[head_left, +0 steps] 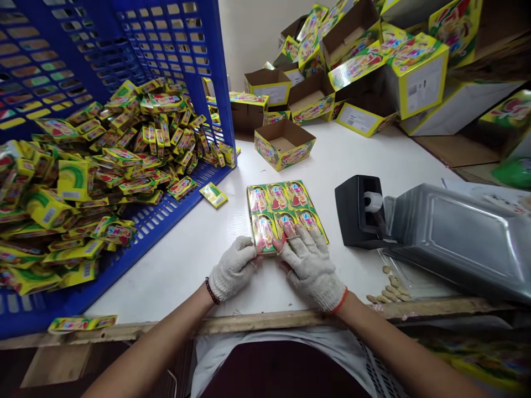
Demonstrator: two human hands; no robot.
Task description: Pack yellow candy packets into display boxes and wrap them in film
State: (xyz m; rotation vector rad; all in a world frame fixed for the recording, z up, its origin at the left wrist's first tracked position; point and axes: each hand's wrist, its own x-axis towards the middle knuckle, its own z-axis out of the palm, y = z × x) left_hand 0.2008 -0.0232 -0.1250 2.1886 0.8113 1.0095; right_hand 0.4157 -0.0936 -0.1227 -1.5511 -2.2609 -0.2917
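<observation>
A flat block of small yellow-green printed packets (282,193), set edge to edge in two rows, lies on the white table. My left hand (235,265), in a pale knit glove with bare fingertips, has its fingers curled together at the block's near left corner. On top of the near row rests my right hand (309,265), gloved the same way, its fingers spread flat and its thumb on the near edge. One loose packet (213,195) lies left of the block. Beyond the block stands an open printed carton (286,145).
A blue plastic crate (145,243), tipped toward me, holds a heap of similar packets. To the right are a black tape dispenser (352,213), a metal tin (460,237) and several small tan pieces (392,290). Open cartons (421,74) pile up at the back right.
</observation>
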